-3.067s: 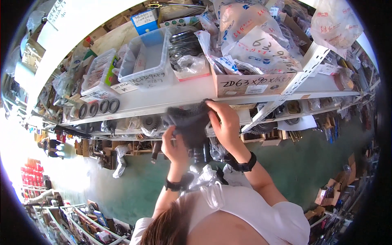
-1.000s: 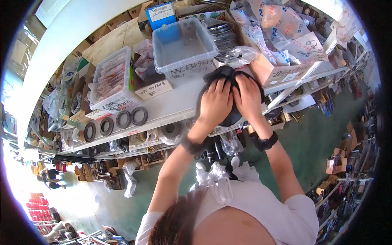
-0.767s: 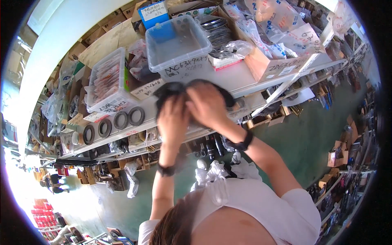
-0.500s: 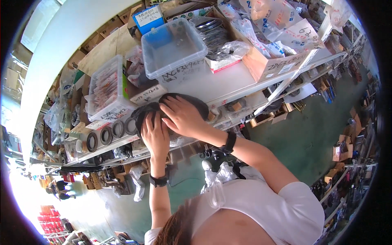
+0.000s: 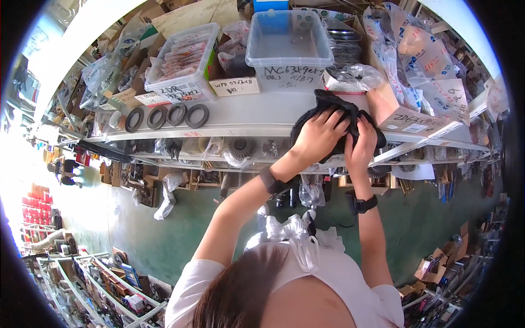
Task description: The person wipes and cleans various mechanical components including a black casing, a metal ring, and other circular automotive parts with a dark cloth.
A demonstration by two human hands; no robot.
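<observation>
A bunched black cloth (image 5: 326, 99) with a mesh-like texture lies at the front edge of the white shelf (image 5: 246, 117), by the cardboard carton at right. My left hand (image 5: 321, 135) presses on it from above, fingers curled into the folds. Beside it my right hand (image 5: 362, 146) grips the cloth's right part, and some fingertips disappear in the fabric. To the left, several dark rubber seal rings (image 5: 197, 116) stand leaning along the shelf front.
Behind are a clear plastic bin (image 5: 290, 63), a bin of packets (image 5: 183, 82), a small labelled box (image 5: 236, 86) and a carton of plastic bags (image 5: 399, 112). A lower shelf (image 5: 235, 158) carries gears and wrapped parts. Below lies green floor (image 5: 191, 218).
Both hands and the black cloth have moved right along the shelf, from beside the seal rings to the carton at right. The view has turned as well.
</observation>
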